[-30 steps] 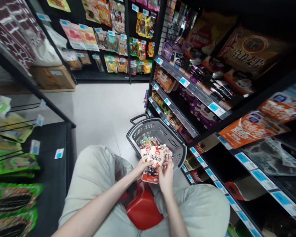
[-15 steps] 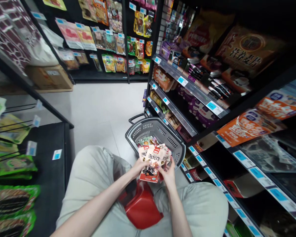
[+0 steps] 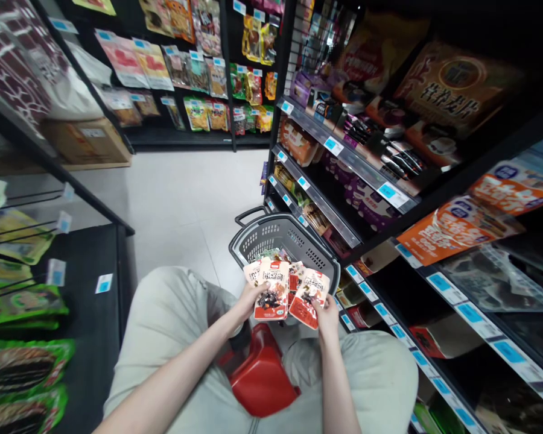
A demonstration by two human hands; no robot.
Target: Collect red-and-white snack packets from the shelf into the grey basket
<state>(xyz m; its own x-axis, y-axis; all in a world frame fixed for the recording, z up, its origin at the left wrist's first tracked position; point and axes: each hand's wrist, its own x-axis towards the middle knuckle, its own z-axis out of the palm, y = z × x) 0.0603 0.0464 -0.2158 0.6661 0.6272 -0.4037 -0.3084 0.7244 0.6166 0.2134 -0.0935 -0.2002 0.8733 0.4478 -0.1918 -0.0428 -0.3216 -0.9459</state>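
Note:
My left hand grips red-and-cream snack packets, its thumb lying on the front one; at least one more packet shows behind. My right hand pinches a separate snack packet of the same kind by its right edge, tilted. Both hands are above the near side of a grey shopping basket with perforated walls. Inside the basket, more packets partly show behind those in my hands. Under my forearms sits a glossy red object between my knees; its kind is unclear.
On the right stands a black shelf unit with boxed and bagged goods and blue price tags. A display of hanging green packets is at left. A cardboard box sits at the back left. Pale floor tiles stretch ahead.
The packets were bunched between both hands. Now my right hand has moved right with one packet, and my left hand has shifted slightly left with the others.

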